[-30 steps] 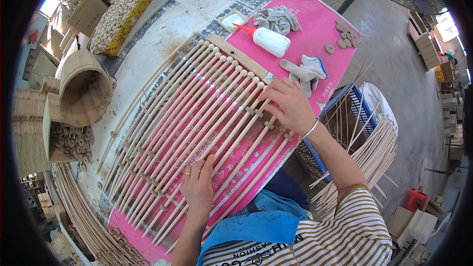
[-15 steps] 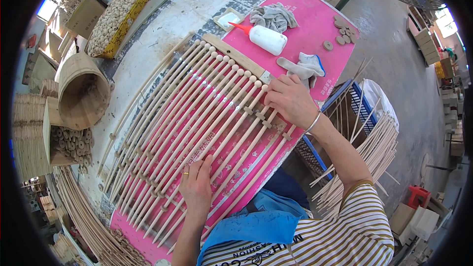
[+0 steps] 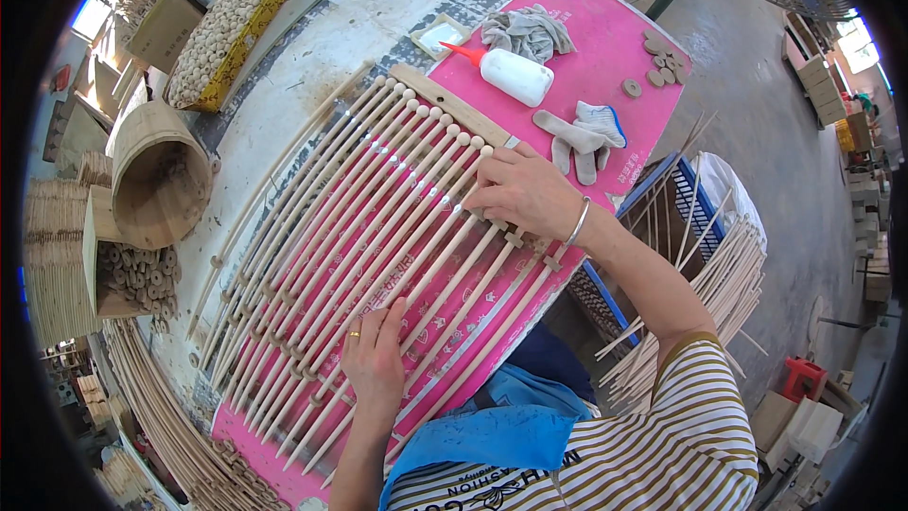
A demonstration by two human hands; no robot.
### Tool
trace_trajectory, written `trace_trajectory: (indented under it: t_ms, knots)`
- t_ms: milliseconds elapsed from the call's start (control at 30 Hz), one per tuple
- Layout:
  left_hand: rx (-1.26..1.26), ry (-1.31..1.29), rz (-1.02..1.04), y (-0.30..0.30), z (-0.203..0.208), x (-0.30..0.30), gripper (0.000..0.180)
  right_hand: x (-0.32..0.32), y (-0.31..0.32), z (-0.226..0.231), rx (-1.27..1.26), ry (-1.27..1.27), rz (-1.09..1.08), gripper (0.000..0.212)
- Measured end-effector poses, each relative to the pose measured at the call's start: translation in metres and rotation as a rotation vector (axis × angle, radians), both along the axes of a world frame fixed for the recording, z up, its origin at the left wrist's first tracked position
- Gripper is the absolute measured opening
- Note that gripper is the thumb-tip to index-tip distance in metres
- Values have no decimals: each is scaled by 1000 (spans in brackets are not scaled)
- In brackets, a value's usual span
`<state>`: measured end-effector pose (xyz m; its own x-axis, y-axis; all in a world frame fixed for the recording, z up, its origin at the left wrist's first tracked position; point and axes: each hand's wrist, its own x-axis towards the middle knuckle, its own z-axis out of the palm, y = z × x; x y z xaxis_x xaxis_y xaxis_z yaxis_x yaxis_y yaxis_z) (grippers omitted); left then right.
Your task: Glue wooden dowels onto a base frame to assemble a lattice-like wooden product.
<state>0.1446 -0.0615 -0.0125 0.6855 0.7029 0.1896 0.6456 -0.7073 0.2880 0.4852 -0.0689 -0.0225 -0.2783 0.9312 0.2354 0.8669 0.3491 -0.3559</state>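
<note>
A row of slim wooden sticks (image 3: 378, 227) lies slantwise across the table, most with a round wooden ball (image 3: 454, 131) on the far end. Small wooden discs sit around many of them, some toward the near ends. My right hand (image 3: 530, 194) is closed around a stick near its far end, just above a disc (image 3: 514, 238); it covers the far tips of the rightmost sticks. My left hand (image 3: 375, 360) lies lower down, its bent fingers closed on a stick midway along the row; the thumb is hidden. A wooden strip (image 3: 445, 99) runs behind the balls.
On the pink sheet (image 3: 591, 47) lie a white glue bottle (image 3: 515, 78) with a red nozzle, gloves (image 3: 582, 137), a grey cloth (image 3: 530, 33) and loose discs (image 3: 665, 61). A box of balls (image 3: 227, 43) and a wooden tub (image 3: 161, 175) stand left. A blue crate (image 3: 695, 194) with sticks is at right.
My right hand has moved left and slightly nearer, from beside the rightmost ball onto the sticks, and now hides that ball. My left hand stays nearly in place.
</note>
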Motion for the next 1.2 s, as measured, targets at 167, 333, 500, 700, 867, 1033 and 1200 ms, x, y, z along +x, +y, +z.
trace_trajectory:
  t_ms: [167, 333, 500, 700, 867, 1033, 1200]
  knots:
    - [-240, -101, 29, 7, 6, 2, 31, 2, 3, 0, 42, 5, 28, 28]
    - [-272, -92, 13, 9, 7, 1, 29, 4, 5, 2, 58, -59, 19, 25]
    - [-139, -33, -3, 2, 0, 2, 29, 6, 2, 0, 71, -13, 7, 21]
    - [-96, -44, -2, -1, -6, -1, 35, 7, 1, -2, 83, -3, 7, 20]
    - [-135, -54, 2, -1, -1, 0, 36, 7, 1, -2, 52, 27, 28, 22]
    - [-62, 18, -3, -1, -4, 0, 32, 7, 1, -4, 68, 15, 8, 23]
    - [29, -74, 1, -10, 9, 3, 37, 19, -17, 14, 46, 140, -169, 19]
